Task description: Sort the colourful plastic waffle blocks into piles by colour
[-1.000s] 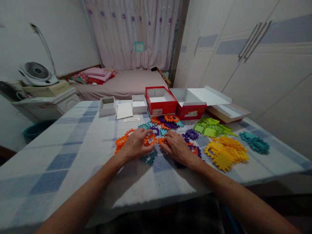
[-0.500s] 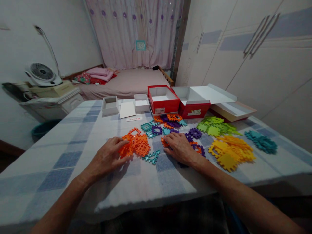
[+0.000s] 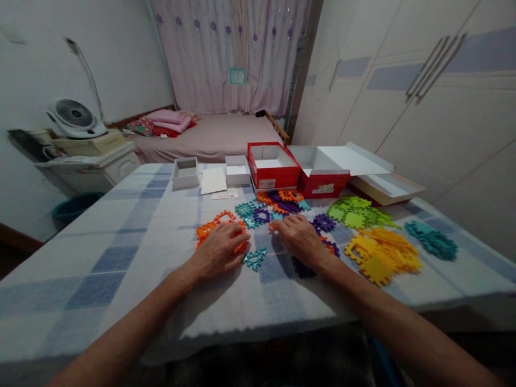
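Observation:
My left hand (image 3: pixel 217 247) lies over the pile of orange interlocking plastic pieces (image 3: pixel 206 230), fingers stretched to the right, thumb apart below them. It hides much of that pile. Just right of its thumb is a teal triangular piece (image 3: pixel 255 259) on the cloth. My right hand (image 3: pixel 300 236) has its fingers bent and closed together, with a small orange piece (image 3: pixel 273 226) showing at the fingertips. Around this hand are purple pieces (image 3: pixel 323 222), and a mixed heap of orange, purple and teal pieces (image 3: pixel 284 200) is beyond it.
Yellow pieces (image 3: pixel 387 252), lime green pieces (image 3: pixel 357 211) and teal pieces (image 3: pixel 432 240) form piles to the right. Along the table's far side stand a red box (image 3: pixel 274 177), another red box with its lid open (image 3: pixel 324 185) and two small white boxes (image 3: pixel 185 177). A checked cloth (image 3: pixel 121 236) covers the table.
My left hand has moved right, from the left edge of the orange pile to over it. My right hand has shifted slightly, an orange piece now at its fingertips. The view has tilted a little.

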Motion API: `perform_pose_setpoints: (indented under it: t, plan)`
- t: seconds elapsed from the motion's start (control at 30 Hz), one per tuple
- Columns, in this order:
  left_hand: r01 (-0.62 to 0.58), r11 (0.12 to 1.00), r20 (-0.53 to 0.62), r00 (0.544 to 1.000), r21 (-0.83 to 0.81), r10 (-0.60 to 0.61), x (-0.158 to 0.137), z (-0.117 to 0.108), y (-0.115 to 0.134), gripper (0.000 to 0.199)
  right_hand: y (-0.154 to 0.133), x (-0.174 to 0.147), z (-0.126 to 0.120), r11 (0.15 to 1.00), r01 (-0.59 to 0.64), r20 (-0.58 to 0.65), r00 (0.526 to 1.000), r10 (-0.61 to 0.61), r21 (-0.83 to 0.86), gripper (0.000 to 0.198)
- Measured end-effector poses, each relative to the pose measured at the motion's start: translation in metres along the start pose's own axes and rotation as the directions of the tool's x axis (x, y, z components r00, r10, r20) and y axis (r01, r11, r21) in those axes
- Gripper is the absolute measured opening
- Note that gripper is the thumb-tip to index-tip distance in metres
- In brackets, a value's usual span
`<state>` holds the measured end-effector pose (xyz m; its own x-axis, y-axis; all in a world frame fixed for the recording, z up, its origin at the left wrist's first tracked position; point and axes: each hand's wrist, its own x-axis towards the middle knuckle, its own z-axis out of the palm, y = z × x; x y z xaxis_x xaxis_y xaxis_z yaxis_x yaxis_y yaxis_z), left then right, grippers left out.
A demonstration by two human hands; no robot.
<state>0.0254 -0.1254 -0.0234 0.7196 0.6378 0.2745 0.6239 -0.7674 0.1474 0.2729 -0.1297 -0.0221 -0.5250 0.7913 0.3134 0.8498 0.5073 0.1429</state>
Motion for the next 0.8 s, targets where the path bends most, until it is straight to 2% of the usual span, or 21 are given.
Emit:
perform_pose_setpoints:
  t: [0.1, 0.17, 0.27, 0.33, 0.37, 0.43, 0.5, 0.57, 0.6, 0.7, 0.8]
  plan:
    - [0.001, 1.0, -0.059, 0.998, 0.01, 0.0, -0.005, -0.004, -0.004, 0.033, 0.007, 0.007, 0.004, 0.997, -0.052, -0.061, 0.997, 0.056, 0.061, 0.026]
    - [-0.023, 1.0, -0.092, 0.995, 0.015, 0.024, -0.011, -0.006, -0.008, 0.033, 0.01, 0.011, 0.003, 0.979, -0.126, -0.123, 0.981, 0.147, 0.16, 0.027]
    - [-0.012, 0.999, -0.073, 0.997, 0.045, 0.015, -0.02, -0.009, -0.012, 0.031, 0.005, 0.012, -0.006, 0.876, -0.23, -0.173, 0.929, 0.328, 0.424, 0.027]
    - [0.001, 0.998, -0.048, 0.999, 0.061, 0.002, -0.025, -0.009, -0.014, 0.03, -0.007, 0.01, -0.016, 0.731, -0.258, -0.078, 0.917, 0.39, 0.632, 0.025]
    - [0.005, 0.998, -0.046, 0.999, 0.063, -0.002, -0.027, -0.009, -0.016, 0.03, -0.015, 0.009, -0.019, 0.649, -0.265, -0.004, 0.924, 0.382, 0.713, 0.024]
    - [0.017, 0.998, -0.06, 0.998, 0.057, -0.014, -0.03, -0.007, -0.019, 0.031, -0.036, 0.008, -0.023, 0.514, -0.285, 0.133, 0.941, 0.312, 0.809, 0.023]
    - [0.039, 0.998, -0.088, 0.996, 0.052, -0.034, -0.032, -0.005, -0.023, 0.031, -0.058, 0.009, -0.021, 0.454, -0.301, 0.209, 0.948, 0.241, 0.839, 0.022]
    - [0.069, 0.996, -0.117, 0.991, 0.053, -0.063, -0.033, -0.002, -0.028, 0.031, -0.074, 0.013, -0.016, 0.461, -0.28, 0.213, 0.958, 0.194, 0.842, 0.021]
    - [0.085, 0.995, -0.133, 0.988, 0.053, -0.077, -0.033, -0.002, -0.03, 0.03, -0.079, 0.014, -0.013, 0.495, -0.246, 0.181, 0.967, 0.177, 0.833, 0.02]
    - [0.112, 0.993, -0.192, 0.976, 0.047, -0.101, -0.035, -0.003, -0.031, 0.028, -0.079, 0.015, -0.007, 0.694, -0.106, 0.045, 0.993, 0.105, 0.712, 0.021]
    - [0.104, 0.994, -0.238, 0.967, 0.043, -0.091, -0.034, -0.006, -0.025, 0.025, -0.069, 0.007, -0.005, 0.846, -0.056, 0.077, 0.997, 0.018, 0.53, 0.024]
